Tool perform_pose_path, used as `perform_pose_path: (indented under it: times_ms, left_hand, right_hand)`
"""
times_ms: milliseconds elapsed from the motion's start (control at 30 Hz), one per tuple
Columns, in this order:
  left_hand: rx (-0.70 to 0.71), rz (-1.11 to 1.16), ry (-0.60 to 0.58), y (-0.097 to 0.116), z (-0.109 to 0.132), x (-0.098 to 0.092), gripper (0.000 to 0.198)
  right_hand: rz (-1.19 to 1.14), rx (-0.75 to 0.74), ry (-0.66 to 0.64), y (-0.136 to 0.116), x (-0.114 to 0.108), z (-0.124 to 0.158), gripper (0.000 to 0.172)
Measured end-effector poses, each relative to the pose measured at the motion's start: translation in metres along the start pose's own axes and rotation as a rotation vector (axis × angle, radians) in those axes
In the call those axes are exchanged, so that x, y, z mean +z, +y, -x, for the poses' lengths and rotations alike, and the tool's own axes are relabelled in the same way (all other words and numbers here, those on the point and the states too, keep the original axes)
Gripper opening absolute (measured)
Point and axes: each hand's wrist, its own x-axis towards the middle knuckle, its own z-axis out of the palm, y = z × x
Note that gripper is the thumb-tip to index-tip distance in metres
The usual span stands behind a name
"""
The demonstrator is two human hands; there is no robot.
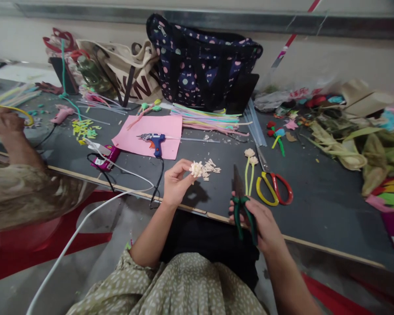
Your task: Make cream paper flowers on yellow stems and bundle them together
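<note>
Between the thumb and fingers of my left hand (176, 183) is a small cream flower (196, 169), held above the table's front edge. Just right of it lies a pile of short cream pieces (211, 169). My right hand (261, 218) is closed around green-handled pliers (239, 199), whose dark jaws point away from me. Beyond the pliers lie two pale flowers on yellow-green stems (249, 168). Scissors with one yellow and one red handle loop (273, 188) rest to the right of those stems.
A blue glue gun (156, 142) lies on a pink sheet (170, 124), its cord running off the front edge. Pastel pipe cleaners (210, 119) lie behind, before a dark patterned bag (203, 61). Dried husks (344, 148) cover the right side. A co-worker's hand (6, 122) is at left.
</note>
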Motion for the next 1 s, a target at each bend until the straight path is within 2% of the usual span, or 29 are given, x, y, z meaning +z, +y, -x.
perform_pose_path:
  times_ms: [67,133,233,333,533,800,1000]
  left_hand:
    - [0.027,-0.015,0.014,-0.002,-0.001,0.002,0.01]
    - [0.04,-0.029,0.028,-0.004,-0.002,0.004,0.01]
    - [0.04,-0.03,0.07,-0.006,-0.004,0.006,0.012]
    - [0.054,-0.034,0.103,-0.008,-0.003,0.006,0.014]
    - [0.09,-0.04,0.13,-0.009,-0.002,0.004,0.015]
    - [0.132,-0.026,0.169,-0.011,-0.001,0.004,0.014]
    - [0.14,0.018,0.152,-0.012,0.001,0.002,0.013]
  right_hand:
    - [-0.351,0.084,-0.145,-0.006,0.011,0.01,0.052]
    - [-0.544,0.152,-0.255,-0.011,0.024,0.02,0.061]
    - [-0.682,0.236,-0.344,-0.017,0.041,0.031,0.073]
    - [-0.763,0.235,-0.393,-0.019,0.053,0.033,0.081]
    - [-0.79,0.223,-0.503,-0.018,0.066,0.032,0.082]
    - [-0.555,0.314,-0.457,-0.01,0.063,0.04,0.066]
    - [-0.554,0.278,-0.484,-0.009,0.067,0.039,0.054]
